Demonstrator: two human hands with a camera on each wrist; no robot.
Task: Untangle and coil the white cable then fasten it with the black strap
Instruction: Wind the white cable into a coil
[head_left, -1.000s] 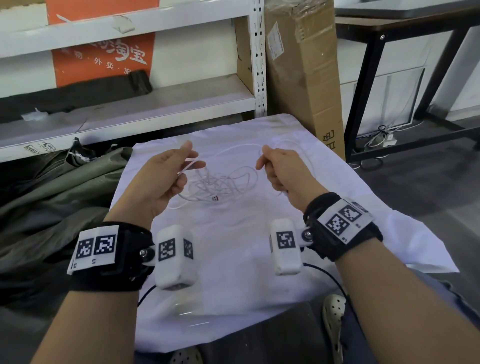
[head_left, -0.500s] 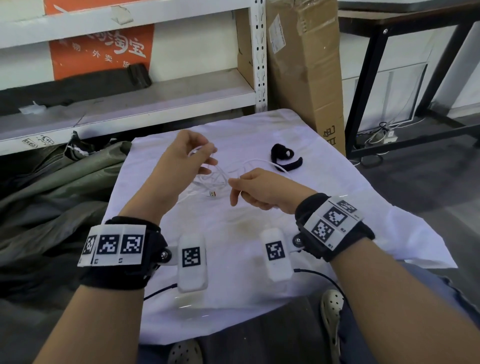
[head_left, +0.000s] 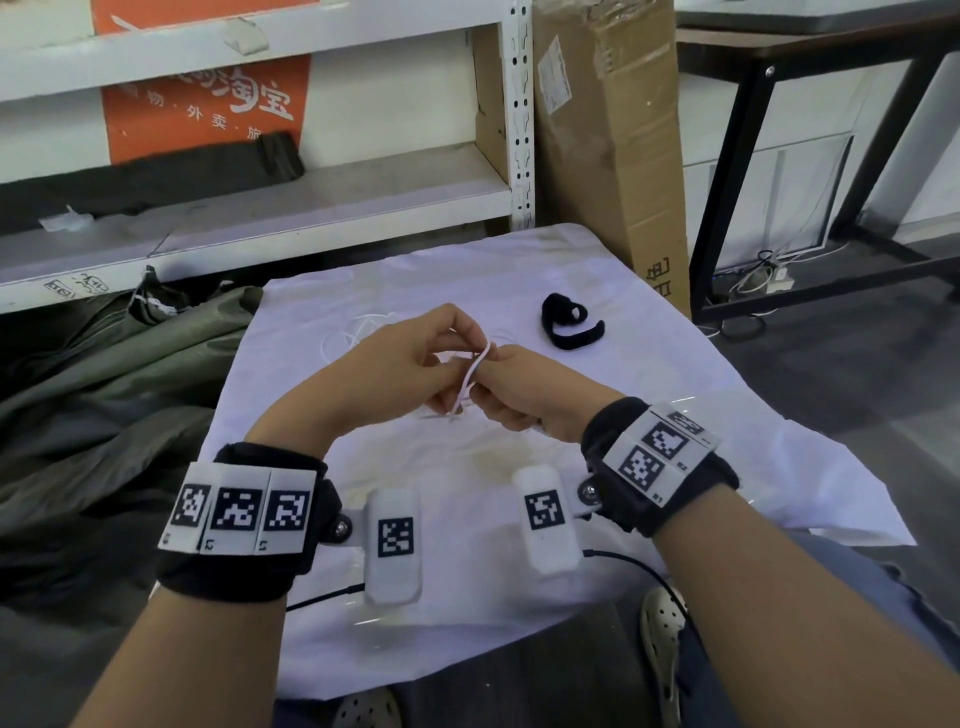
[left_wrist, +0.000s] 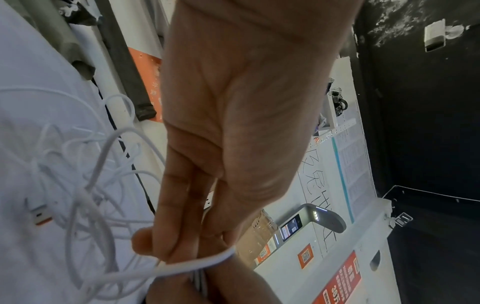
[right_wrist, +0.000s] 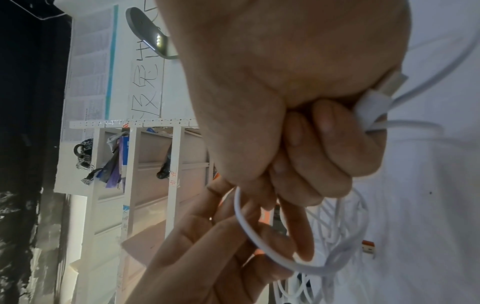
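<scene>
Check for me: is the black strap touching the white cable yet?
Apart. The head view shows the black strap lying alone on the cloth, beyond the hands.

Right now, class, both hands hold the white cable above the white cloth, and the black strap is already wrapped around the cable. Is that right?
Not quite. Both the left hand and the right hand do hold the white cable above the white cloth, but the black strap is not around it. The head view shows the strap lying loose on the cloth beyond the hands, apart from the cable.
</scene>
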